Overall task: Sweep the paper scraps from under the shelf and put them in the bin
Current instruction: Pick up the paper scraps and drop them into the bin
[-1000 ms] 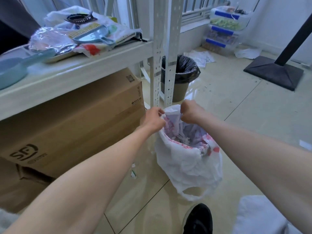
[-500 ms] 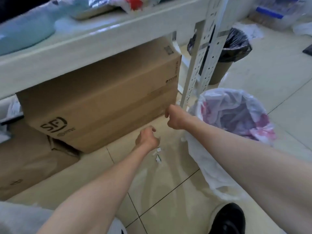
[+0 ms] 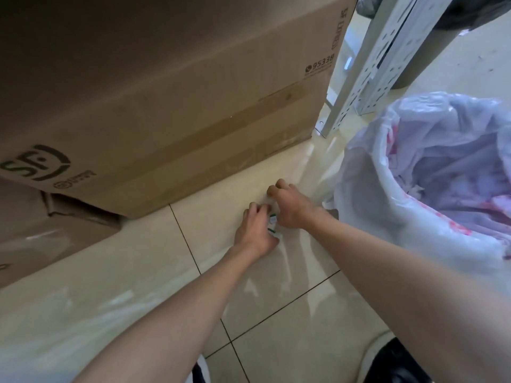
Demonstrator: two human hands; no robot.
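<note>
Step in hand: gathering, not binning yet. Both hands are down on the floor tile (image 3: 276,313) in front of the cardboard box (image 3: 166,106), near the shelf upright (image 3: 367,64). Left hand (image 3: 255,230) and right hand (image 3: 290,208) sit just beside each other with the paper scraps (image 3: 273,222) (white with green print, small) between them. Left fingers (image 3: 255,214) are curled around the scraps and appear to be closing on them; a firm hold can't be confirmed. Right fingers (image 3: 276,187) are bent down on the tile, whether pinching anything cannot be told.

The white plastic bag (image 3: 414,189) stands open just right of the right forearm. The black-lined bin (image 3: 406,76) is further back, behind the upright.

Next move probably needs a secure pinch of every piece, then a short lift right into the bag mouth. Thin scraps lie flat on glossy tile, so slipping is likely.
</note>
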